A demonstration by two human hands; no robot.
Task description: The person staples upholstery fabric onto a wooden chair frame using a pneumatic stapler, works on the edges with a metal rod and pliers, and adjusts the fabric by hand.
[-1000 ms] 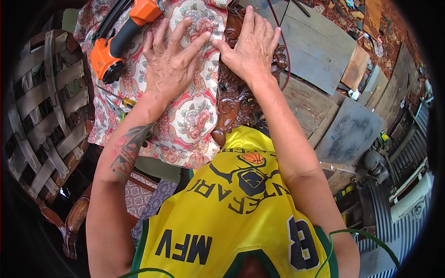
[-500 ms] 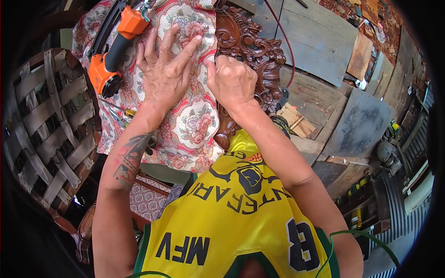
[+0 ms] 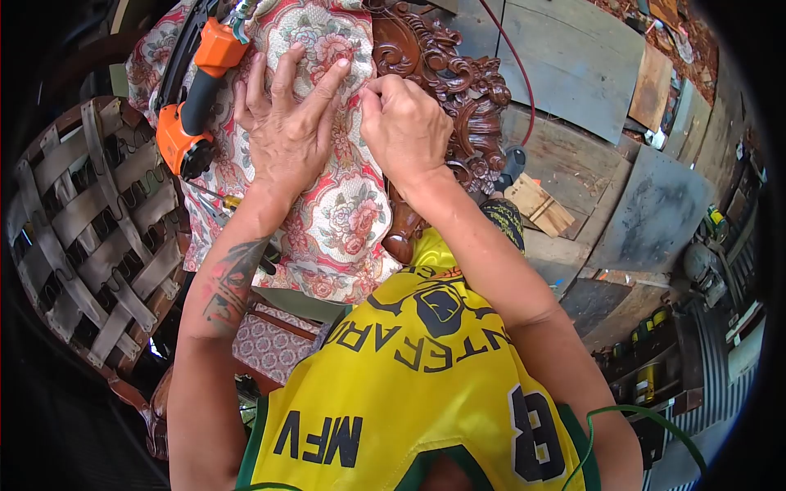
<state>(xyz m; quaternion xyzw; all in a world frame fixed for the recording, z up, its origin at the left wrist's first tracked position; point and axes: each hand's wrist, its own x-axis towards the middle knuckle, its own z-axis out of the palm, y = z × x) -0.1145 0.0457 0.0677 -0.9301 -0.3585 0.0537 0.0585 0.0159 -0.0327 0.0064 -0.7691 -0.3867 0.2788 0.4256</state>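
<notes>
Floral fabric [image 3: 348, 217] covers the work surface and ends along a carved, varnished wooden frame [image 3: 471, 94]. My left hand [image 3: 286, 131] lies on the fabric with its fingers spread. Near the fabric's right edge, my right hand [image 3: 403, 127] is closed, thumb and fingers together at the cloth beside the carving; what they pinch is too small to make out. An orange and black tool [image 3: 196, 102] rests on the fabric left of my left hand. Beneath my left forearm lie a screwdriver with a yellow handle [image 3: 232, 201] and other tools, partly hidden.
A chair frame with woven straps [image 3: 90, 229] stands at the left. A red hose [image 3: 524, 65] curves down past the carving. Grey boards [image 3: 573, 65] and a small wood piece [image 3: 539, 206] lie on the ground at the right. Patterned upholstery [image 3: 270, 348] shows below the fabric.
My right hand has gone from spread on the carved frame and fabric edge to closed at the fabric, lower down. My left hand stays spread on the cloth. The view has shifted slightly.
</notes>
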